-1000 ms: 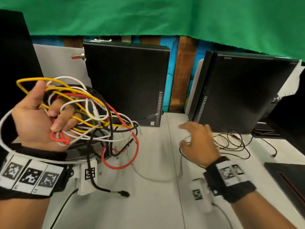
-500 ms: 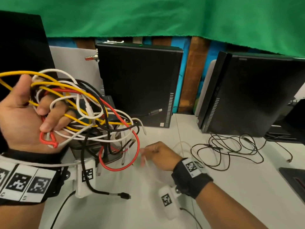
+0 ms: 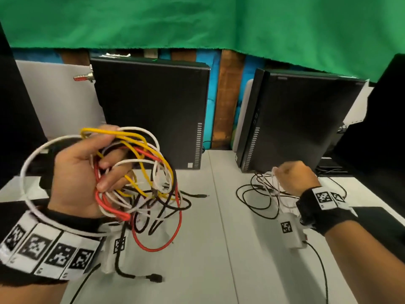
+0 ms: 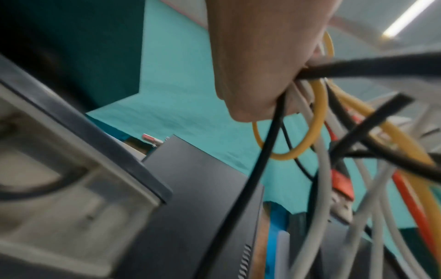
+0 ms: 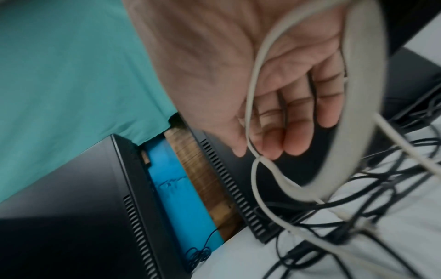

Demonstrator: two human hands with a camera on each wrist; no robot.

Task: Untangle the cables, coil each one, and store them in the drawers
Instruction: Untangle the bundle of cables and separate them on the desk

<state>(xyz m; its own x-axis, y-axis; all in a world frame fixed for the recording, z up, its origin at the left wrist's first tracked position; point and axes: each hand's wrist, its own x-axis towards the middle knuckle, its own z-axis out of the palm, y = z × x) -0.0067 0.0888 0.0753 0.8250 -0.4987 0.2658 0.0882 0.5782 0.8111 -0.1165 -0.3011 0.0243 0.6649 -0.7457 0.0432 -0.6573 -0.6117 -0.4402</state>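
White table (image 3: 219,249) under a green cloth backdrop (image 3: 197,23). Left hand (image 3: 79,174), raised, clutches a knotted bundle of yellow, red, white and black cables (image 3: 144,178), loops sprawling with no single axis, tails hanging toward the table. Right hand (image 3: 291,178), fingers curled, holds a thin white cable (image 5: 253,105) in long drooping loops over loose black cable (image 3: 254,198). I judge untangling just begun; nothing coiled, no drawers visible.

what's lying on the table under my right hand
A loose pile of thin black cable on the white table, beneath the right hand gripping white cable loops. The wrist hides the pile's far part.
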